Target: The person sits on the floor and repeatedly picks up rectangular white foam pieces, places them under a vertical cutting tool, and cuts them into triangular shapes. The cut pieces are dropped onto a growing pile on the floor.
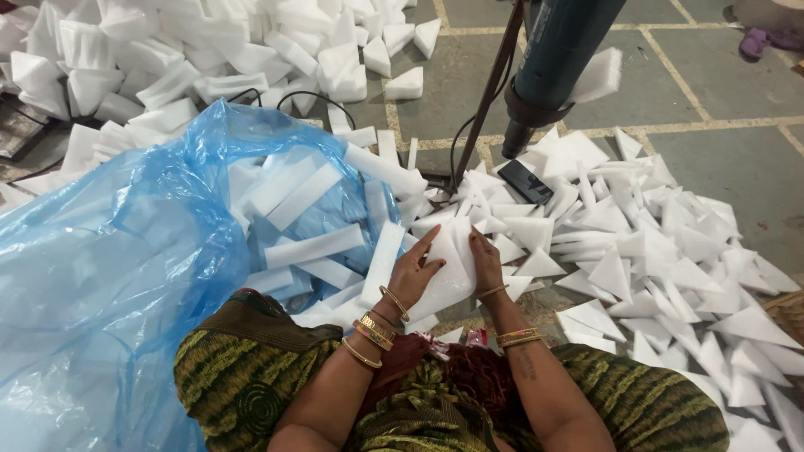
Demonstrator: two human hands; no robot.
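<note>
Lap cloth (251,381), green and yellow patterned, fills the bottom of the view, nearest the camera; both forearms rise from it, each with gold bangles at the wrist.

Far left: blue bag (117,276), thin clear-blue plastic, crumpled, mouth open toward the centre. Long white foam strips (314,245) lie inside it and spill out at its mouth. Behind the bag, top left: heap of white foam blocks (167,50) on the tiled floor (720,75).

Centre: left hand (413,272) lies on the left edge of a white foam sheet (448,272), fingers (427,243) extended and slightly spread, flat on the foam. Right hand (486,261) presses the sheet's right edge, fingers together and pointing away from the body. Sheet held between the two hands, just in front of the lap, above the floor litter. Neither hand curled shut around it.

Above centre: dark rod (490,92) stands tilted; beside it a teal tool (557,59) points down toward a black phone (525,181) lying among the foam.

Right: foam triangles (662,268), many, scattered flat and overlapping over the floor, reaching the right edge.
</note>
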